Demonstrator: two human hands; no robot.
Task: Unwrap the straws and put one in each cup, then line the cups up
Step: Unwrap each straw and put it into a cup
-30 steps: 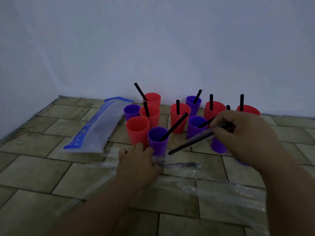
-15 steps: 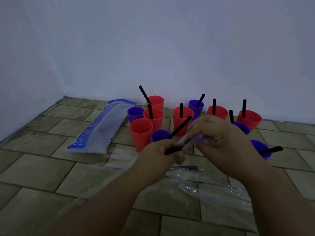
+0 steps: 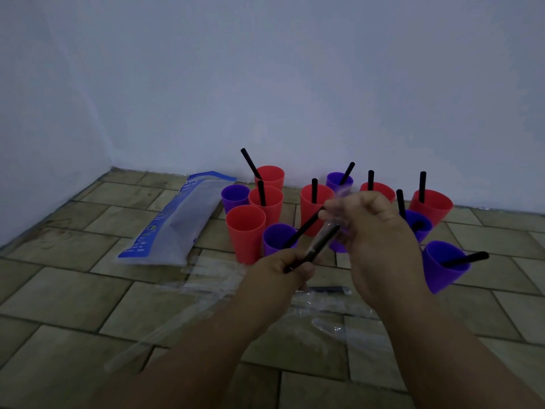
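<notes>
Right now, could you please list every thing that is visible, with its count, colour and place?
red cups: six, red, clustered on the tiled floor.
purple cups: six, purple, among the red ones; one mostly hidden.
straws in cups: at least nine, black.
wrapped straw: one, black, held in front of the cups.
loose straw: one, black, lying on front floor.
wrappers: several, clear, front floor.
bag: one, blue and white, left of cups.
left hand: one, grips straw's lower end.
right hand: one, fingers pinch wrapper's upper end.

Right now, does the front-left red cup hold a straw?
Empty: the red cup has no straw rising above its rim.
</notes>
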